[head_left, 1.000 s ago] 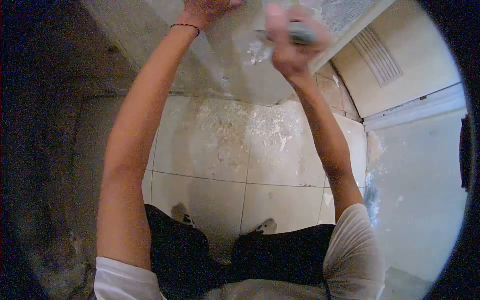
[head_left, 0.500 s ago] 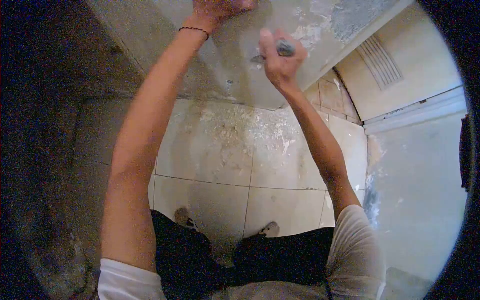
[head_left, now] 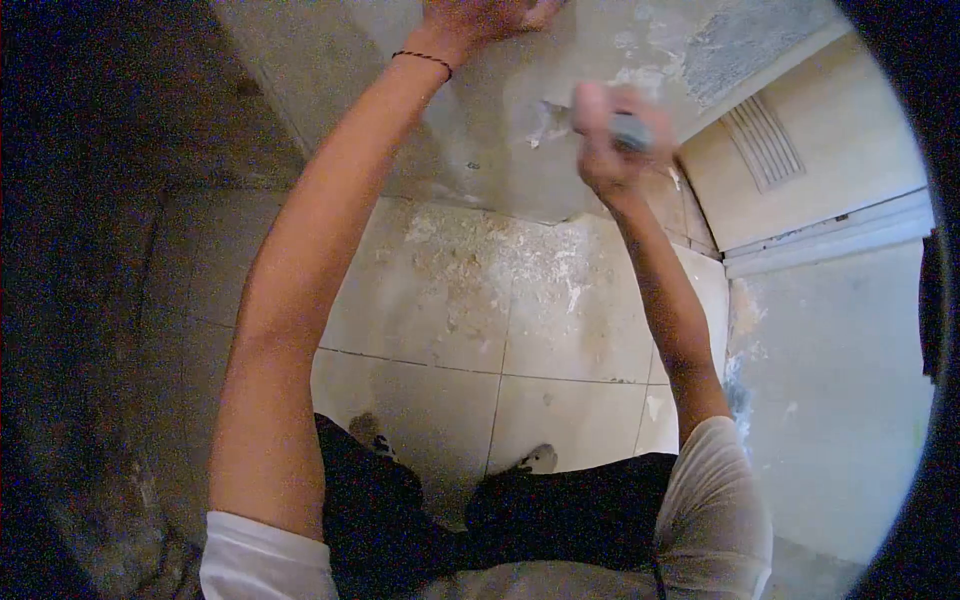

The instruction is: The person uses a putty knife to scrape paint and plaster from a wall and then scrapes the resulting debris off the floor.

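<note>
My right hand (head_left: pixel 610 140) is closed around a scraper (head_left: pixel 630 132), whose rounded grey-green handle end faces me. Motion blurs this hand, and its fingers mostly cover the tool. The scraper's blade side points left, toward a pale flaked patch (head_left: pixel 545 122) on the worn wall (head_left: pixel 500 130). At the top edge of the view my left hand (head_left: pixel 492 14) lies against the same wall, with the thumb stretched out to the right. Part of that hand is cut off by the frame. A dark braided band (head_left: pixel 424 62) circles its wrist.
Paint crumbs and flakes (head_left: pixel 540 265) are strewn over the tiled floor (head_left: pixel 420 390) at the wall's foot. On the right stands a cream panel with a slatted vent (head_left: pixel 765 140), above a pale surface (head_left: pixel 830 370). The left side is dark.
My right hand has moved right and slightly down in view with the scraper, and the pale flaked patch now shows beside it. My left hand appears a little farther right; the view has shifted slightly.
</note>
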`<action>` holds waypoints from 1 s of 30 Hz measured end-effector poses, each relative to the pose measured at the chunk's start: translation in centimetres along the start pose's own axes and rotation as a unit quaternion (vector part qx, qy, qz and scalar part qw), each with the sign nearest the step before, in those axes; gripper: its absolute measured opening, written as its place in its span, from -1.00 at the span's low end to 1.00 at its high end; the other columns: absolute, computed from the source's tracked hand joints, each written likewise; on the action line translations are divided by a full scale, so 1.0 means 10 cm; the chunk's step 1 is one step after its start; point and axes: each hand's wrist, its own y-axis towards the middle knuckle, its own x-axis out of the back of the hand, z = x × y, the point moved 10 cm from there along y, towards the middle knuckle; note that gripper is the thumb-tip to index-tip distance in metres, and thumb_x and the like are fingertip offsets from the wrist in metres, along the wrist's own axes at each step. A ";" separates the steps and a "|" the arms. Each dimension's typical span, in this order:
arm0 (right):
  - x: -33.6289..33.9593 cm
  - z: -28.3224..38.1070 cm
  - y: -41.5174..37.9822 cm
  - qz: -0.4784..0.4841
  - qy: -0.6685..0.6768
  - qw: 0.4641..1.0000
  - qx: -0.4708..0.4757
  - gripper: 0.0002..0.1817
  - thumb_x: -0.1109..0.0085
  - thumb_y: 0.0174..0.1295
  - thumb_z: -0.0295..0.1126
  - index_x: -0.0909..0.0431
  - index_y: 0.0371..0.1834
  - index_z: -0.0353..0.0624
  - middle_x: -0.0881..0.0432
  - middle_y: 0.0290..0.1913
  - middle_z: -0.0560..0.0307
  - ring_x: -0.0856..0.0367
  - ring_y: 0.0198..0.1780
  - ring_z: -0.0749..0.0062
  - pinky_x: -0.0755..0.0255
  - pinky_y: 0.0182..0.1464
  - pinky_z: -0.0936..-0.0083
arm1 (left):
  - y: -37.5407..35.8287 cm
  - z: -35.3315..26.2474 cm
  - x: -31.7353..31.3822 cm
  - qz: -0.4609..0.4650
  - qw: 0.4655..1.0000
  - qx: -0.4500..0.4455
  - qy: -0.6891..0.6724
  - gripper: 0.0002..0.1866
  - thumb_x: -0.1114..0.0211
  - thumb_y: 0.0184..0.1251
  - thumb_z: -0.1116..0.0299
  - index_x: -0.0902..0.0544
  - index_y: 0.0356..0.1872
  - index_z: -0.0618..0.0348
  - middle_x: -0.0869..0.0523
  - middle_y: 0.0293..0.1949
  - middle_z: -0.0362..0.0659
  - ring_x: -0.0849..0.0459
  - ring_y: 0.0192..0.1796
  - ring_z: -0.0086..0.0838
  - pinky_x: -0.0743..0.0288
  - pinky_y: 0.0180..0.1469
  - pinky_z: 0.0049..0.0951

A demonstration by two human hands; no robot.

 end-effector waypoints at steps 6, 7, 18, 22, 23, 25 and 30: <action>-0.12 0.01 -0.15 0.032 -0.178 0.982 0.053 -0.62 -0.43 0.26 -0.28 -0.50 -0.66 -0.07 -0.44 -0.72 0.12 -0.40 -0.71 0.32 -0.20 -0.56 0.36 | -0.01 0.03 -0.06 0.019 1.000 -0.004 0.020 -0.15 -0.13 0.19 0.13 -0.27 0.60 -0.04 -0.18 0.60 0.01 -0.13 0.62 -0.13 0.27 0.67 0.10; -0.15 0.07 -0.13 0.036 -0.174 0.983 0.050 -0.62 -0.43 0.26 -0.28 -0.50 -0.66 -0.07 -0.44 -0.72 0.12 -0.40 -0.71 0.32 -0.20 -0.56 0.36 | -0.03 0.03 -0.05 0.016 1.000 -0.003 0.005 -0.16 -0.13 0.19 0.13 -0.27 0.60 -0.03 -0.17 0.61 0.01 -0.13 0.62 -0.13 0.28 0.67 0.10; -0.27 0.32 -0.11 0.064 -0.153 0.984 0.066 -0.58 -0.41 0.27 -0.28 -0.44 -0.68 -0.08 -0.36 -0.72 0.09 -0.30 -0.72 0.30 -0.19 -0.60 0.33 | -0.04 0.02 -0.02 0.022 1.000 0.011 -0.005 -0.15 -0.15 0.16 0.19 -0.27 0.60 -0.03 -0.21 0.58 0.01 -0.13 0.62 -0.14 0.28 0.67 0.09; -0.29 -0.33 -0.34 0.106 -0.185 0.977 -0.031 -0.64 -0.42 0.25 -0.31 -0.52 -0.66 -0.07 -0.48 -0.71 0.12 -0.42 -0.72 0.24 -0.29 -0.59 0.36 | 0.01 -0.01 0.00 0.003 1.000 -0.003 0.018 -0.15 -0.15 0.15 0.20 -0.28 0.60 -0.03 -0.21 0.58 0.01 -0.13 0.62 -0.14 0.28 0.67 0.09; -0.25 -0.36 -0.35 0.102 -0.184 0.977 -0.028 -0.64 -0.42 0.25 -0.31 -0.52 -0.66 -0.07 -0.48 -0.71 0.12 -0.42 -0.72 0.24 -0.29 -0.59 0.36 | 0.02 -0.02 -0.01 0.002 1.000 -0.007 0.018 -0.15 -0.15 0.15 0.20 -0.28 0.60 -0.03 -0.21 0.58 0.01 -0.13 0.62 -0.14 0.28 0.67 0.09; -0.29 -0.06 -0.31 0.097 -0.206 0.973 0.047 -0.68 -0.42 0.25 -0.32 -0.56 -0.63 -0.07 -0.49 -0.70 0.12 -0.43 -0.73 0.25 -0.29 -0.60 0.35 | 0.01 0.00 0.01 0.003 1.000 0.000 0.012 -0.16 -0.15 0.16 0.20 -0.28 0.59 -0.02 -0.22 0.58 0.03 -0.14 0.62 -0.13 0.27 0.66 0.09; -0.27 0.29 -0.21 0.104 -0.192 0.968 0.127 -0.68 -0.42 0.25 -0.33 -0.55 -0.63 -0.06 -0.46 -0.70 0.10 -0.39 -0.73 0.30 -0.24 -0.60 0.38 | 0.00 0.01 0.03 -0.003 1.000 -0.001 0.000 -0.17 -0.14 0.18 0.20 -0.30 0.58 -0.01 -0.25 0.57 0.04 -0.16 0.61 -0.13 0.26 0.66 0.09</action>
